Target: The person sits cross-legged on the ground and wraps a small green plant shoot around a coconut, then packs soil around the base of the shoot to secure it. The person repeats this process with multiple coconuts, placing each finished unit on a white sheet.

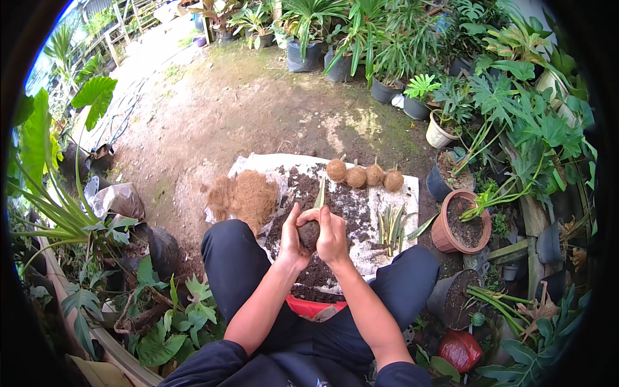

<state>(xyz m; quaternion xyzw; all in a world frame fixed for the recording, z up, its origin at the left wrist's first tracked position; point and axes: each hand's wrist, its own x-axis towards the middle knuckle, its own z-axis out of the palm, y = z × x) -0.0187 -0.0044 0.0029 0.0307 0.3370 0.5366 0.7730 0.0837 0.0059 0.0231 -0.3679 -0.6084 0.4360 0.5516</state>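
Note:
Cupped around a ball of dark soil (pixel 309 235) are my left hand (pixel 293 242) and my right hand (pixel 331 234), one on each side. A pointed, pale-edged snake plant leaf (pixel 320 194) stands up from the ball. Beneath my hands, loose potting soil (pixel 301 191) covers much of a white sheet (pixel 411 196). A mat of brown coconut fibre (pixel 254 197) lies on the sheet's left side. Several fibre-wrapped balls (pixel 356 177) sit in a row at the far right, with stubs sticking out. Several snake plant cuttings (pixel 391 226) lie at the sheet's right.
A terracotta-coloured pot (pixel 442 232) and a dark pot (pixel 437 179) stand right of the sheet. Part of a red container (pixel 309 306) shows between my legs. A red plastic bag (pixel 460 350) lies at the lower right. Leafy plants line both sides, and hoses (pixel 123 113) cross the ground at the upper left.

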